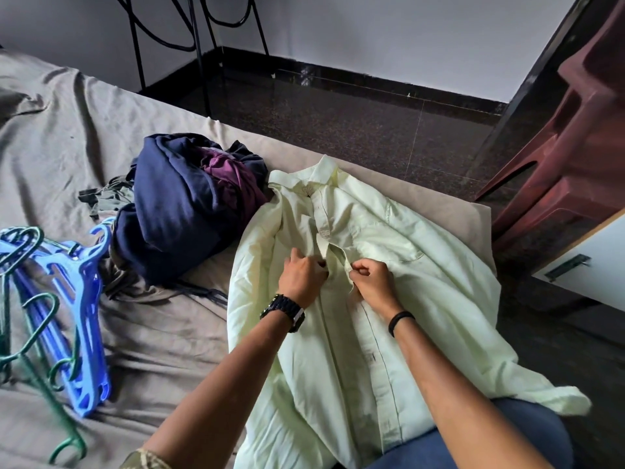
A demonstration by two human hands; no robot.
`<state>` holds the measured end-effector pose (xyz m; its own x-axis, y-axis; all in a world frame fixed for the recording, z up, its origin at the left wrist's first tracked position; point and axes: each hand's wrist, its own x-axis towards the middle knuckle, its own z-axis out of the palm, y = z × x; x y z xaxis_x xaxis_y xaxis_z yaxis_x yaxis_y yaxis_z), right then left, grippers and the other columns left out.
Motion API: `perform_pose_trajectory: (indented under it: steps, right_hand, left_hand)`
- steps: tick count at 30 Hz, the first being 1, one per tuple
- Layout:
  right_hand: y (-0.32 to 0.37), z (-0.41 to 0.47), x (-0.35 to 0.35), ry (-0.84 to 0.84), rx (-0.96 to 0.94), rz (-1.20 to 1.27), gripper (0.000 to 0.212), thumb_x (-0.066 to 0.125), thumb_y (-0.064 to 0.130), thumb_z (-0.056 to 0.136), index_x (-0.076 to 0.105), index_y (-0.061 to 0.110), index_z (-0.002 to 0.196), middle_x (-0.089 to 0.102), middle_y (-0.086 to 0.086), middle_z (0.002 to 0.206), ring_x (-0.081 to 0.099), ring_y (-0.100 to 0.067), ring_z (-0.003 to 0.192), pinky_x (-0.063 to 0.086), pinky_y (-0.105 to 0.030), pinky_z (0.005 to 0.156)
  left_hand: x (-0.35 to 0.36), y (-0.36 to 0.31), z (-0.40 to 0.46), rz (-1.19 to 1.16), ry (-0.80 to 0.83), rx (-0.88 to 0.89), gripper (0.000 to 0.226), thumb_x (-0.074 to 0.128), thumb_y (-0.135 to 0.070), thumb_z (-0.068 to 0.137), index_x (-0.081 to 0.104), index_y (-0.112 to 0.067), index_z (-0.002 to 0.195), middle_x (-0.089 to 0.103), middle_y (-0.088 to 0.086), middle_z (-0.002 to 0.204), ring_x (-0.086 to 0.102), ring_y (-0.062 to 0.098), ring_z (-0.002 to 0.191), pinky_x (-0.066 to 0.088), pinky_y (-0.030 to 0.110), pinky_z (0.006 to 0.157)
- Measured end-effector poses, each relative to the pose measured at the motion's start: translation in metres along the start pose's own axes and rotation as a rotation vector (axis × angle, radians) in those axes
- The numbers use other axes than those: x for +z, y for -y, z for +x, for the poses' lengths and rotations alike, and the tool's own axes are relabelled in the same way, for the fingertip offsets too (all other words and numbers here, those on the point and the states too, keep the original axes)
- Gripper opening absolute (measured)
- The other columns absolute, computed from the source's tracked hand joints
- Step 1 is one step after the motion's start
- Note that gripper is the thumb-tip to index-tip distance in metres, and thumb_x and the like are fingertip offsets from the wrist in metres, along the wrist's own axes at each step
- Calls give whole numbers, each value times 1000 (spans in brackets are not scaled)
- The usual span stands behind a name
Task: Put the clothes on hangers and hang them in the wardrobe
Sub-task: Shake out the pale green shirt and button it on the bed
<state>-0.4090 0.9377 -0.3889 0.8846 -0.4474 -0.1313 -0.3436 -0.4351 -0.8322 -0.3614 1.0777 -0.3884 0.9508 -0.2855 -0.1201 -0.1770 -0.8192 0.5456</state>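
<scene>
I sit at the edge of a bed (67,137) covered in a rumpled grey-brown sheet, looking down at my own arms.

At the far left, a loose stack of plastic hangers (64,269), blue ones mixed with thin green ones, lies on the sheet. They look stiff and light, best lifted by the hook or the neck, though the hooks are tangled and I judge 1 will need working free.

Next to the right sits a heap of unsorted clothes (182,211), mostly navy with a purple piece tucked in, soft and bunched, touching the collar side of the shirt.

In the middle, a pale yellow-green button shirt (389,238) lies face up, collar away from me, its tail draped over my lap. No hanger shows inside it. It is thin, limp cotton, light, and will sag wherever I let go, so I judge the firm places to hold are the collar, the shoulder seams and the stiffened button strip.

My left hand (302,277), with a dark watch at the wrist, has its fingers curled onto the left edge of the open front. My right hand (370,277), with a black band at the wrist, pinches the right edge between thumb and fingers. Both hands work at chest height on the placket.

Far right stand a dark red plastic chair (558,157) and a white panel with a metal latch (595,269), possibly the wardrobe, though I cannot tell.
</scene>
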Motion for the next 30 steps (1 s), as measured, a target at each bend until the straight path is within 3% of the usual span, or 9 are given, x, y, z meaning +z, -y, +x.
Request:
perform_pose_trajectory:
  steps: [2, 5, 10, 14, 17, 21, 25, 28, 30]
  right_hand:
    - [4, 0, 0, -40, -6, 41, 10, 65, 6, 80, 72, 3, 86, 66, -1, 75, 61, -12, 76, 45, -25, 72]
    - [10, 1, -2, -112, -11, 82, 10, 65, 7, 81, 72, 4, 87, 66, 1, 75, 60, -12, 75, 45, -23, 72]
    - [16, -1, -4, -105, -100, -19, 8, 67, 11, 82, 71, 4, 85, 67, -1, 74, 59, -9, 72, 36, -11, 60]
    - [12, -2, -5, -61, -168, -254, 12, 58, 2, 79, 69, 4, 85, 69, -15, 85, 56, -22, 73, 41, -26, 68]
    - [10, -4, -8, -64, -243, -399, 23, 53, 0, 82, 69, 3, 98, 66, -18, 98, 59, -34, 93, 45, -37, 80]
    - [10, -8, -5, -40, -341, -415, 18, 56, 4, 85, 69, 4, 98, 65, -16, 99, 60, -33, 93, 46, -38, 79]
    - [12, -14, 5, 20, -388, -441, 14, 54, 3, 87, 66, 3, 93, 62, -15, 98, 58, -32, 93, 44, -38, 77]
    - [10, -16, 8, 42, -412, -504, 12, 54, 5, 88, 64, 2, 92, 61, -16, 98, 59, -33, 93, 43, -37, 77]
    - [11, -16, 7, 52, -410, -534, 13, 52, 8, 91, 62, 2, 94, 60, -15, 101, 59, -32, 95, 43, -37, 78]
  left_hand:
    - [3, -7, -3, 45, -66, 155, 30, 61, -28, 88, 65, -22, 117, 47, 8, 115, 44, 29, 105, 38, 32, 91]
    - [10, -19, -4, -106, -10, 250, 26, 61, -14, 88, 66, -9, 113, 60, 14, 112, 55, 31, 103, 40, 32, 89]
    - [19, -35, 0, -107, 33, 85, 26, 48, -19, 94, 55, -8, 116, 64, 20, 105, 58, 37, 98, 43, 38, 71]
    - [26, -44, 1, -17, 45, -10, 27, 48, -21, 91, 50, -11, 115, 62, 17, 105, 59, 36, 97, 42, 38, 68]
    - [28, -44, 5, -246, 27, -104, 21, 56, -19, 88, 60, -10, 106, 66, 17, 102, 61, 34, 96, 49, 36, 73]
    - [26, -35, -2, -435, -67, -172, 14, 61, -9, 84, 69, -7, 95, 69, 14, 95, 62, 28, 88, 41, 24, 70]
    - [33, -25, -12, -630, -93, -237, 20, 53, 3, 73, 69, -8, 75, 68, 13, 74, 54, 21, 65, 38, 24, 59]
    - [38, -18, -18, -981, -52, -366, 20, 55, 5, 75, 69, -10, 81, 66, 7, 67, 56, 18, 58, 46, 25, 57]
    - [36, -19, -20, -1140, -33, -431, 17, 55, 9, 83, 65, -5, 82, 59, 0, 54, 50, 12, 48, 42, 19, 47]
